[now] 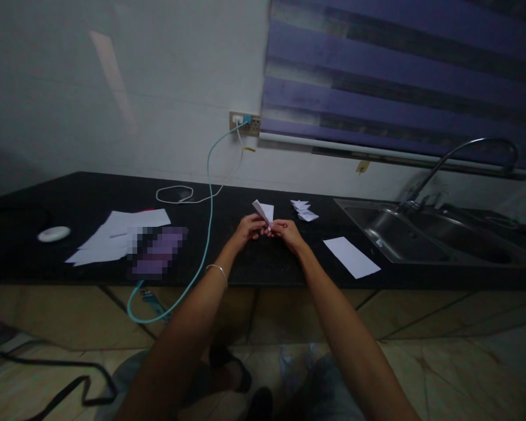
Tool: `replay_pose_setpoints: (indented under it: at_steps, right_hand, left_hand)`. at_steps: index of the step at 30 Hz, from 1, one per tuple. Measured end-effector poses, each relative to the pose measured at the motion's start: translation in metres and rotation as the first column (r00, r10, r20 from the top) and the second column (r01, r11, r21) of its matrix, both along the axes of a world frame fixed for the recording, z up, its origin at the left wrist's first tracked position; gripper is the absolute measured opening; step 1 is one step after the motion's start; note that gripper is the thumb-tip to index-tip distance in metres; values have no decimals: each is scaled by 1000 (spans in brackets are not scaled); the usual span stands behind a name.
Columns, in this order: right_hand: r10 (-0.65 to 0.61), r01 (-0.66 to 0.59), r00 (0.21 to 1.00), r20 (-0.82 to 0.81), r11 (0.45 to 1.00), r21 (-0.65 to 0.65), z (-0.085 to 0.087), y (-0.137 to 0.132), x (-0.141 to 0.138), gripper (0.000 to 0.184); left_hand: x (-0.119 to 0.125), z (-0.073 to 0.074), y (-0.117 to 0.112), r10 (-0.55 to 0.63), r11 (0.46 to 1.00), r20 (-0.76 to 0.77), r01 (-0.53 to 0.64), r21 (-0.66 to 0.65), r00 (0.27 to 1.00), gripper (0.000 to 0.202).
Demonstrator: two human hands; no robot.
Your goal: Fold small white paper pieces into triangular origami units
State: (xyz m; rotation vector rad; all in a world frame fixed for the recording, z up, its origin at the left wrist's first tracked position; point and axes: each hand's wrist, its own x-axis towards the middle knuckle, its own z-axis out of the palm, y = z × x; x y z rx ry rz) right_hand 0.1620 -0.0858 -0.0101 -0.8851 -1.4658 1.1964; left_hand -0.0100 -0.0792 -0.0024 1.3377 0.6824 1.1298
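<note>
Between my two hands, a small piece of folded white paper (267,211) is held just above the black counter, its flaps pointing up and away from me. My left hand (249,227) grips its left side, with the fingers curled round the lower edge. On the other side, my right hand (286,231) pinches the lower right part of the paper. The fingertips of both hands nearly meet and cover its bottom. Behind my right hand lies a folded white paper piece (305,210) with several points. A flat white paper rectangle (351,257) rests further right.
White sheets (127,225) lie at the left beside a blurred purple item (158,251). A teal cable (209,216) loops from the wall socket (245,123) over the counter's front edge. At right is a steel sink (390,245) with a curved faucet (438,166).
</note>
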Motion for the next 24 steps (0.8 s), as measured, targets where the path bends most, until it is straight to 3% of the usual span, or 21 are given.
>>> replay_pose_setpoints:
  at_steps: [9,14,20,24]
  right_hand:
    - [172,-173,981,90,985,-5,-4,5,3,24]
    - [187,-190,978,93,982,22,-7,7,4,24]
    - [105,-108,988,113,994,19,-6,8,3,32]
    - [-10,10,1000,19,1000,1,-4,6,0,36]
  left_hand:
    - [6,-11,8,155,978,-147,-132,160,977,33]
    - [9,-10,2,89,971,-277,-22,237,957,43]
    - [9,-5,-4,87,958,-323,9,285,942,53]
    - [9,-7,2,228,943,-371,-110,314,900,51]
